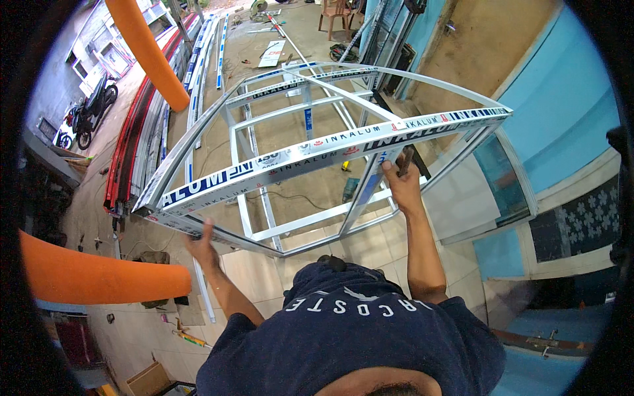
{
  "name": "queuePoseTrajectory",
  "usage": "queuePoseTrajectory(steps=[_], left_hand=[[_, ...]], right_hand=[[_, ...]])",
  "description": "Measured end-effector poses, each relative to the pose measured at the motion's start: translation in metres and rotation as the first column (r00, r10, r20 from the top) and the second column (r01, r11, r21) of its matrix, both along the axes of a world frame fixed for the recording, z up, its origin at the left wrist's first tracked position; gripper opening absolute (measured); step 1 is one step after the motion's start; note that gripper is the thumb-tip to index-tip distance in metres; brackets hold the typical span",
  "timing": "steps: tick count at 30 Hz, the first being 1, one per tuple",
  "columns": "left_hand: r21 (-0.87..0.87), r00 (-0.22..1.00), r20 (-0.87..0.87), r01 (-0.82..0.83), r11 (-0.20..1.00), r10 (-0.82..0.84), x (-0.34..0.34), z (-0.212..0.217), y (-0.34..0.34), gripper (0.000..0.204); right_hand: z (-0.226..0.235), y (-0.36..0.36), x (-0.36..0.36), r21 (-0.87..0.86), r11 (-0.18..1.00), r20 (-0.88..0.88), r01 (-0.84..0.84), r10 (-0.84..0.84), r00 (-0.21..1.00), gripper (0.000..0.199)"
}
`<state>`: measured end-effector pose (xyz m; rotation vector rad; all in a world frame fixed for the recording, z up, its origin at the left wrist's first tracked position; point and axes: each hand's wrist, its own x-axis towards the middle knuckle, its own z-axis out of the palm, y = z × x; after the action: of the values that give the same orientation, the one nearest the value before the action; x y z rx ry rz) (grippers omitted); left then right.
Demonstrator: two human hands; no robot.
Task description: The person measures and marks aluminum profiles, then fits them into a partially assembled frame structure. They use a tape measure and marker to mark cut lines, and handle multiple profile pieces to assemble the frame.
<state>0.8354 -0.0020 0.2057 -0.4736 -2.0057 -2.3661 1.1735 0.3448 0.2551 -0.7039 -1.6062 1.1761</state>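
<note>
A large box-like frame of aluminium profiles (343,143), partly wrapped in printed blue and white film, stands directly before me. At its near left corner, my left hand (203,249) is closed against the lower edge of the top rail, thumb raised; some of its fingers are hidden behind the profile. Farther right, my right hand (405,188) is raised beside an upright post (364,191), just under the same rail. Its fingers close round a dark brown piece (406,160), whose kind I cannot make out.
Orange posts (148,56) rise at the left, beside stacked long profiles (142,142). Inside the frame's outline, a teal power tool (351,189) lies on the floor near a cable. Glazed panels (492,188) lean at the right. A plastic chair (338,18) and motorcycle (96,109) stand farther off.
</note>
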Motion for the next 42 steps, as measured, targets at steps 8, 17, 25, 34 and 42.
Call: queuePoseTrajectory(steps=[8, 17, 25, 34, 42], left_hand=[[-0.106, 0.94, -0.29, 0.157, 0.982, -0.182, -0.005, 0.104, -0.019, 0.065], [0.23, 1.0, -0.029, 0.016, 0.973, -0.009, -0.014, 0.101, 0.017, 0.044], [0.247, 0.995, -0.028, 0.102, 0.964, -0.099, -0.012, 0.113, 0.012, 0.042], [0.189, 1.0, -0.003, -0.006, 0.982, 0.006, -0.027, 0.115, 0.01, 0.037], [0.22, 0.998, -0.057, 0.004, 0.975, 0.009, -0.03, 0.103, 0.01, 0.034]], right_hand=[[0.075, -0.001, -0.003, -0.527, 0.842, -0.25, -0.114, -0.026, 0.968, 0.05], [0.071, -0.008, -0.015, -0.499, 0.866, -0.115, 0.017, -0.086, 0.99, 0.056], [0.068, -0.007, -0.011, -0.505, 0.862, -0.088, 0.038, -0.096, 0.992, 0.06], [0.064, -0.008, -0.015, -0.419, 0.906, -0.106, 0.058, -0.113, 0.988, 0.057], [0.0, -0.014, 0.009, -0.017, 0.994, -0.004, 0.11, -0.11, 0.994, 0.036]])
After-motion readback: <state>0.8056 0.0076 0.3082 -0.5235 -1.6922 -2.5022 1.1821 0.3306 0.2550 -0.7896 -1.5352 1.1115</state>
